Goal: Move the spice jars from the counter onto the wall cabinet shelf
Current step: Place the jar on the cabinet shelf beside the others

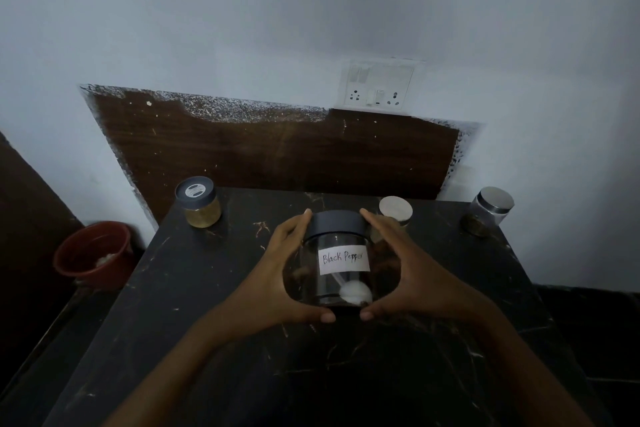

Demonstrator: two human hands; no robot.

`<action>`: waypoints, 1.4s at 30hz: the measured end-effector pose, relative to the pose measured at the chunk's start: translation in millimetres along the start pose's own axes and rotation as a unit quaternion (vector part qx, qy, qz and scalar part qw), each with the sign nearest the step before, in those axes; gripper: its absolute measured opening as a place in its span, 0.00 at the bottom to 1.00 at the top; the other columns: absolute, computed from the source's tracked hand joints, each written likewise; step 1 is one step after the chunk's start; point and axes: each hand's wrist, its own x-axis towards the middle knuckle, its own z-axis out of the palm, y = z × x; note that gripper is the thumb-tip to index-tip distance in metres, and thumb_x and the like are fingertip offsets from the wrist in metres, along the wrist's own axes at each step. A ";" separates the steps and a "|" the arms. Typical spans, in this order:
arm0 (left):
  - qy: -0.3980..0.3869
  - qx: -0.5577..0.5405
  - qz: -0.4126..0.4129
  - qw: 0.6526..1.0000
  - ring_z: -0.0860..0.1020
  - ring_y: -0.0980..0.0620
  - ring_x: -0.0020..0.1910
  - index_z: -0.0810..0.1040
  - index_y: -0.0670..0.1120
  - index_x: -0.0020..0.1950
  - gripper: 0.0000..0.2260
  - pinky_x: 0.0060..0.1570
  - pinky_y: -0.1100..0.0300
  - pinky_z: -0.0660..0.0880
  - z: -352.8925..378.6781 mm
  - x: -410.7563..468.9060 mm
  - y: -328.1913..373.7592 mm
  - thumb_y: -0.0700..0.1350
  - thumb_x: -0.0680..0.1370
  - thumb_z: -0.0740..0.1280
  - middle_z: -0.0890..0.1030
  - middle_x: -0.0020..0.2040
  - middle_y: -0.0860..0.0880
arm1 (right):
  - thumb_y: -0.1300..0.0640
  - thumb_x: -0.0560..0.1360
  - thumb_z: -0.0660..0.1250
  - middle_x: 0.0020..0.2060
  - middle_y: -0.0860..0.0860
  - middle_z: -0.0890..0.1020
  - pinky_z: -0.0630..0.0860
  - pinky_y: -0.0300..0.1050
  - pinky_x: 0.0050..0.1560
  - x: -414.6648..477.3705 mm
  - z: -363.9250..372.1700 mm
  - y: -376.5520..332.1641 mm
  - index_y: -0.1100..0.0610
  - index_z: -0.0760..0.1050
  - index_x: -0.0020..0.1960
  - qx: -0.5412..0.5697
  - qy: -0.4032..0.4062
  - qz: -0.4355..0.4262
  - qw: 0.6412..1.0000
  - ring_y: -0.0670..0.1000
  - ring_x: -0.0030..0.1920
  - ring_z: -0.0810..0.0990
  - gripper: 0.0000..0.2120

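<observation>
head view | looks forward-down from above | close over counter (207, 322) | faces wall (311, 10)

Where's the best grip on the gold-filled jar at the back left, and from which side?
Take the gold-filled jar around its glass body just under the dark lid, coming from the front or the right. It stands upright at the counter's back-left corner, so the left and rear sides are cramped by the edge and wall. Both hands are busy on the Black Pepper jar.
</observation>
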 end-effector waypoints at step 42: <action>0.321 0.595 0.234 0.699 0.31 0.42 0.73 0.31 0.51 0.73 0.46 0.70 0.43 0.34 -190.1 301.2 241.6 0.67 0.72 0.60 0.29 0.73 0.42 | 0.61 0.56 0.78 0.70 0.43 0.54 0.78 0.55 0.45 102.2 -354.9 -257.5 0.50 0.50 0.74 -0.365 0.486 -0.233 0.760 0.53 0.54 0.73 0.54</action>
